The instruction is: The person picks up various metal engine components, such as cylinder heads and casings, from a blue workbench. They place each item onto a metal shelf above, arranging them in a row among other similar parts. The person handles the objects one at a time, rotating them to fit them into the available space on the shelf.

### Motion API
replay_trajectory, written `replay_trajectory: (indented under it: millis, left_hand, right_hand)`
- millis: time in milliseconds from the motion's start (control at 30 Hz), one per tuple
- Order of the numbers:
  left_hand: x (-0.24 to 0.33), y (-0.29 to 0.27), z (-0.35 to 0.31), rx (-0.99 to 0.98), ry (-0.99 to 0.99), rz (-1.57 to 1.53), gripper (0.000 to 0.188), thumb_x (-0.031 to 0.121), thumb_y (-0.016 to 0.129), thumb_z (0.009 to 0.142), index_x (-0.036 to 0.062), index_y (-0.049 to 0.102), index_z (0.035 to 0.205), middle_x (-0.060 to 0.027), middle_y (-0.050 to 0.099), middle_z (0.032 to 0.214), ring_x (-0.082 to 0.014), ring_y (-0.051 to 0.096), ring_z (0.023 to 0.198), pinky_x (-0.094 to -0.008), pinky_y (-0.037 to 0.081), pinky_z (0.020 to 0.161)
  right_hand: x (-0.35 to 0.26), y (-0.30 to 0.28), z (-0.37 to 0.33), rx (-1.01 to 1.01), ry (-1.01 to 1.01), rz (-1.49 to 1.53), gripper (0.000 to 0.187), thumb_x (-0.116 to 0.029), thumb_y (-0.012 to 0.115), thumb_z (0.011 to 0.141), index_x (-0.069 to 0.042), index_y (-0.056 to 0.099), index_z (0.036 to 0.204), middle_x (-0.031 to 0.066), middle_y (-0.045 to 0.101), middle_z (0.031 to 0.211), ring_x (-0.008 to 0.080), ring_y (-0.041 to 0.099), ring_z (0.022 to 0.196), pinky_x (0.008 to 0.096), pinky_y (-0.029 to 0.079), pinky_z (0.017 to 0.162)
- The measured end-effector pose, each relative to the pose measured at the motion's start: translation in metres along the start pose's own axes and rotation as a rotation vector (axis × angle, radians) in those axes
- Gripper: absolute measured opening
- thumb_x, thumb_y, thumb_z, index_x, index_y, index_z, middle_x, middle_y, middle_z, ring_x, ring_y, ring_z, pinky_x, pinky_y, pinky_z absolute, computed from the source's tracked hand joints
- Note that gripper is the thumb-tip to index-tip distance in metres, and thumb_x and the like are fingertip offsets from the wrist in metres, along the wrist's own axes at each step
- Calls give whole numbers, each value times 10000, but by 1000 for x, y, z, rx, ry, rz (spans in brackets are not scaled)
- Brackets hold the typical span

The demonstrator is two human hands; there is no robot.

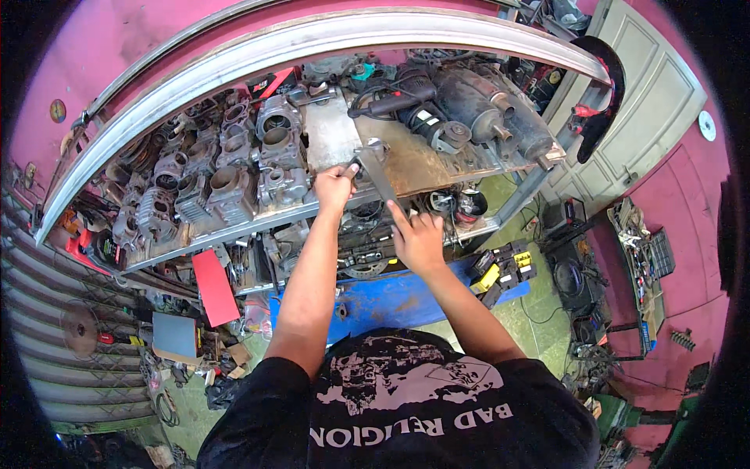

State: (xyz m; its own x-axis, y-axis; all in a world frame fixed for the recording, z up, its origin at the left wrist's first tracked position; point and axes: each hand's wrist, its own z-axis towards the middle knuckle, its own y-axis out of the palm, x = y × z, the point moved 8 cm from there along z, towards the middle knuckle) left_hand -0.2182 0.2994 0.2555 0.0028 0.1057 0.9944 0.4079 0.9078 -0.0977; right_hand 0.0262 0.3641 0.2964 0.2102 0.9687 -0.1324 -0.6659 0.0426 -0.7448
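At the front edge of the workbench shelf, my left hand (334, 188) is closed, its thumb pressed on a small dark piece that I cannot make out. A flat grey metal file (378, 175) slants from beside that thumb down toward my right hand (420, 242). The fingers of my right hand are bent round the file's near end, with the index finger stretched along it. Just beyond the file, a small grey metal part (376, 145) rests on the shelf top (332, 129). What my left palm covers is hidden.
Several engine cylinder blocks (234, 187) crowd the shelf's left side. An angle grinder (433, 129) and exhaust mufflers (476, 105) lie to the right. A white metal beam (328, 41) arches overhead. Below stand a blue bench (398, 301) and a yellow-black case (500, 272).
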Motion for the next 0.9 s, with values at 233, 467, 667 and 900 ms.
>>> replay_trajectory:
  millis: [233, 467, 667, 900]
  left_hand:
    - [-11, -7, 0, 30, -168, -353, 281, 232, 762, 934, 70, 634, 743, 0, 548, 569, -104, 478, 443, -291, 324, 391]
    - [-15, 6, -26, -147, -576, -757, 169, 226, 597, 1017, 75, 529, 1054, -47, 545, 772, -124, 493, 523, -220, 389, 388]
    - [3, -24, -29, 137, -164, -249, 379, 326, 500, 1074, -22, 598, 1188, -103, 661, 782, -160, 568, 475, -291, 433, 387]
    - [25, -15, -26, 71, 106, -96, 226, 192, 640, 1029, -24, 620, 1092, -58, 654, 704, -129, 616, 517, -289, 476, 443]
  right_hand:
    - [24, -38, -19, 29, 173, 205, 655, -200, 708, 899, -196, 525, 1528, 86, 633, 766, 279, 564, 770, 416, 356, 781]
    - [15, -11, 56, 8, 102, 338, 644, -213, 678, 941, -189, 481, 1554, 119, 714, 862, 314, 609, 811, 432, 391, 794]
    - [-8, 29, 78, -192, 105, 201, 652, -279, 666, 950, -255, 456, 1567, 101, 730, 835, 306, 645, 810, 451, 403, 788]
    - [-11, 23, 56, 30, 9, 188, 665, -276, 675, 941, -216, 453, 1565, 123, 719, 881, 311, 647, 870, 457, 400, 823]
